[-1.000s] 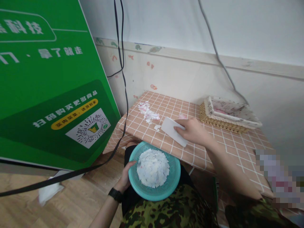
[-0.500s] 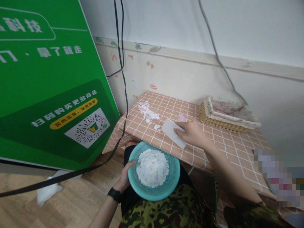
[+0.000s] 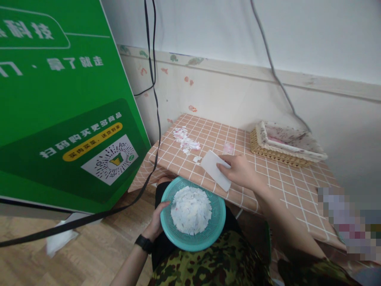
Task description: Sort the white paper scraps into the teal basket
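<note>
Grid-patterned surface (image 3: pixel 288 172) spans the centre and right, below a pale wall (image 3: pixel 220 95). At lower centre, the left hand (image 3: pixel 157 221) grips a teal colander (image 3: pixel 218 218) of white flakes (image 3: pixel 192 210), probably steadying it on the lap. Mid-frame, the right hand (image 3: pixel 238 170) pinches a white card (image 3: pixel 212 169) beside loose scraps (image 3: pixel 185 140); whether it touches the surface is unclear. Pixelation masks something far right.
</note>
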`<action>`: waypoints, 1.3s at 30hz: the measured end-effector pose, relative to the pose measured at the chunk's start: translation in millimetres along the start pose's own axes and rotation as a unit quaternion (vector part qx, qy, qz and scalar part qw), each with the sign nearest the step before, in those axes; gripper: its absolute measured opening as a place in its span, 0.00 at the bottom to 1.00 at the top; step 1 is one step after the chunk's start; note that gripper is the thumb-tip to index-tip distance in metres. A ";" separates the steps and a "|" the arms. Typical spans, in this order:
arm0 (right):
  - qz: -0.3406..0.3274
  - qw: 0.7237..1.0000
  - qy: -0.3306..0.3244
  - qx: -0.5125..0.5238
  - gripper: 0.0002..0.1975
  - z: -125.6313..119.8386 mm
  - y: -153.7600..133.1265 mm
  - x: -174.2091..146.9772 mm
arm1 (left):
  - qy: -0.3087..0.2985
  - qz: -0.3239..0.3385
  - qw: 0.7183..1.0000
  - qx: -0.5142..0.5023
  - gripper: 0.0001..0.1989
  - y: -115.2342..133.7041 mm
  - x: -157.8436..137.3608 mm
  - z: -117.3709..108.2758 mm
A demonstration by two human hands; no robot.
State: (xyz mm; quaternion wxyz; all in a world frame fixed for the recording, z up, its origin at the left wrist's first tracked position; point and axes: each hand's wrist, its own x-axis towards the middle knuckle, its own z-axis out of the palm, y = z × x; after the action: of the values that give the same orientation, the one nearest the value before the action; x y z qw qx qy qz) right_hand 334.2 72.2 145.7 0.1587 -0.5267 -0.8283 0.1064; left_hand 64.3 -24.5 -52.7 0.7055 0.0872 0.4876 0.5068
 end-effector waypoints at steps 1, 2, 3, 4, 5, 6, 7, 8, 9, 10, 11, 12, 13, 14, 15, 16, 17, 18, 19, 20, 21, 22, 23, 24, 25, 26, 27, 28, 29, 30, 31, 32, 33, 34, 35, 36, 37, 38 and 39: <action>0.001 1.000 0.001 0.001 0.14 0.4 -1.0 0.1 | 0.001 0.001 1.000 0.001 0.07 -0.3 0.2 -0.3; 0.001 1.000 0.003 0.001 0.13 0.7 -1.9 0.7 | 0.000 0.002 1.000 0.001 0.07 -0.6 0.5 -0.7; 0.001 1.000 0.004 0.001 0.13 0.9 -2.7 1.6 | -0.003 0.003 1.000 0.000 0.08 -0.9 0.7 -1.1; 0.000 1.000 0.006 0.002 0.13 1.3 -3.5 2.8 | -0.007 0.003 1.000 -0.001 0.08 -1.1 0.8 -1.5; -0.003 1.000 0.008 0.003 0.13 1.8 -4.2 4.4 | -0.010 0.004 1.000 -0.002 0.08 -1.2 0.9 -1.6; -0.007 1.000 0.009 0.004 0.13 2.5 -5.1 6.1 | -0.011 0.005 1.000 -0.003 0.08 -1.1 0.8 -1.6; -0.012 1.000 0.008 0.006 0.13 3.5 -5.9 8.0 | -0.011 0.006 1.000 -0.005 0.08 -1.0 0.6 -1.4; -0.018 1.000 0.008 0.009 0.12 4.6 -6.8 9.9 | -0.009 0.008 1.000 -0.006 0.07 -0.8 0.3 -1.1; -0.024 1.000 0.008 0.012 0.12 5.6 -7.6 11.8 | -0.008 0.009 1.000 -0.007 0.06 -0.5 0.0 -0.7; -0.030 0.999 0.006 0.015 0.11 6.4 -8.2 13.6 | -0.008 0.010 1.000 -0.008 0.06 -0.3 -0.3 -0.3; -0.036 0.999 0.004 0.021 0.10 6.8 -8.6 15.0 | -0.009 0.009 1.000 -0.007 0.06 -0.1 -0.6 0.0; -0.040 0.999 0.004 0.026 0.10 6.8 -8.6 16.1 | -0.009 0.008 1.000 -0.004 0.06 0.1 -0.8 0.1; -0.042 0.999 0.006 0.032 0.10 6.5 -8.3 16.7 | -0.008 0.007 1.000 -0.002 0.06 0.2 -0.9 0.0; -0.039 0.999 0.011 0.035 0.10 6.0 -7.7 16.8 | -0.006 0.007 1.000 0.000 0.06 0.2 -0.9 -0.2; -0.033 0.999 0.017 0.037 0.09 5.4 -6.9 16.6 | -0.004 0.006 1.000 0.002 0.06 0.2 -0.8 -0.5; -0.025 0.999 0.023 0.036 0.09 5.1 -6.2 16.0 | -0.003 0.005 1.000 0.002 0.06 0.1 -0.6 -0.9; -0.017 0.999 0.026 0.035 0.10 5.1 -5.6 15.1 | -0.004 0.006 1.000 0.001 0.06 0.1 -0.4 -1.2; -0.011 0.999 0.026 0.035 0.10 5.7 -5.4 14.2 | -0.005 0.006 1.000 0.000 0.06 0.0 -0.1 -1.5; -0.008 0.999 0.023 0.039 0.10 6.7 -5.5 13.3 | -0.008 0.007 1.000 -0.001 0.06 -0.2 0.2 -1.7; -0.009 0.999 0.020 0.043 0.10 8.1 -5.9 12.5 | -0.010 0.007 1.000 -0.002 0.06 -0.3 0.3 -1.9; -0.010 0.999 0.018 0.047 0.10 9.5 -6.4 11.8 | -0.012 0.006 1.000 -0.002 0.06 -0.4 0.4 -1.9; -0.010 0.999 0.016 0.049 0.09 10.8 -6.7 11.2 | -0.014 0.006 1.000 -0.002 0.06 -0.5 0.4 -1.9; -0.008 0.999 0.015 0.047 0.09 11.6 -6.7 10.7 | -0.015 0.006 1.000 -0.001 0.06 -0.7 0.3 -1.9; -0.003 0.999 0.016 0.041 0.09 11.9 -6.2 10.2 | -0.017 0.006 1.000 -0.002 0.06 -0.8 0.2 -1.9; 0.004 0.999 0.019 0.030 0.09 11.6 -5.0 9.5 | -0.019 0.007 1.000 -0.002 0.06 -0.9 0.3 -2.0; 0.012 0.999 0.024 0.018 0.09 10.8 -3.3 8.7 | -0.020 0.008 1.000 -0.003 0.07 -1.1 0.6 -2.2; 0.019 0.999 0.031 0.007 0.09 9.7 -1.2 7.7 | -0.023 0.009 1.000 -0.004 0.07 -1.4 1.1 -2.6; 0.025 0.999 0.038 -0.002 0.09 8.5 1.1 6.3 | -0.024 0.008 1.000 -0.003 0.07 -1.7 1.7 -3.2; 0.031 0.998 0.047 -0.007 0.09 7.5 3.1 4.5 | -0.026 0.007 1.000 -0.002 0.08 -2.0 2.6 -3.9; 0.035 0.998 0.055 -0.009 0.09 7.0 4.6 2.4 | -0.027 0.006 1.000 -0.001 0.08 -2.4 3.5 -4.7; 0.040 0.997 0.063 -0.007 0.10 7.2 5.4 0.0 | -0.027 0.005 1.000 0.000 0.08 -2.8 4.5 -5.5; 0.044 0.996 0.072 -0.004 0.10 8.4 5.3 -2.7 | -0.026 0.004 1.000 0.000 0.08 -3.1 5.3 -6.3; 0.049 0.996 0.080 0.001 0.10 10.5 4.4 -5.4 | -0.025 0.003 1.000 0.000 0.08 -3.5 6.0 -6.9; 0.054 0.995 0.085 0.009 0.10 13.6 2.7 -8.1 | -0.024 0.001 1.000 0.000 0.08 -3.7 6.4 -7.4; 0.060 0.994 0.090 0.018 0.11 17.4 0.6 -10.6 | -0.023 -0.002 1.000 0.000 0.08 -3.9 6.6 -7.7; 0.068 0.993 0.092 0.026 0.11 21.6 -1.6 -12.8 | -0.022 -0.005 1.000 0.001 0.08 -4.1 6.5 -7.8; 0.077 0.992 0.094 0.033 0.12 25.9 -3.8 -14.7 | -0.021 -0.008 1.000 0.000 0.08 -4.1 6.2 -7.7; 0.087 0.991 0.096 0.038 0.12 30.0 -5.4 -16.1 | -0.022 -0.011 1.000 0.000 0.08 -4.2 5.8 -7.4; 0.096 0.990 0.098 0.039 0.13 33.5 -6.3 -17.2 | -0.022 -0.011 1.000 -0.002 0.09 -4.2 5.4 -7.2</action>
State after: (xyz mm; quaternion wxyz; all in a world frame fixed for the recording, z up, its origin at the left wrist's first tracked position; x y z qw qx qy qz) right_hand 323.2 53.6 114.2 0.2484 -0.6054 -0.7493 0.1012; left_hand 61.5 -24.8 -62.2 0.7217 0.0916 0.4724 0.4976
